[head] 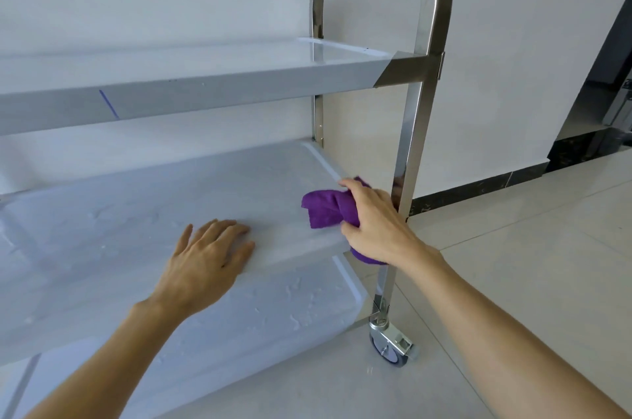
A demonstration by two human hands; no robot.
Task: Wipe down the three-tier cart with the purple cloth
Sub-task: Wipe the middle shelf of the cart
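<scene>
The steel three-tier cart (415, 117) fills the left and middle of the head view, its shelves covered in whitish film. My right hand (374, 220) grips the bunched purple cloth (326, 210) at the right front corner of the middle shelf (136, 213), beside the near upright post. Part of the cloth hangs below the shelf edge. My left hand (208, 258) lies flat with straight fingers on the front of the middle shelf, left of the cloth. The top shelf (191, 76) and bottom shelf (273, 309) are bare.
A white wall stands right behind the cart. The cart's caster wheel (393, 348) sits on a pale tiled floor that stretches to the right. A dark baseboard (478, 187) and a dark door frame (605, 76) are at the far right.
</scene>
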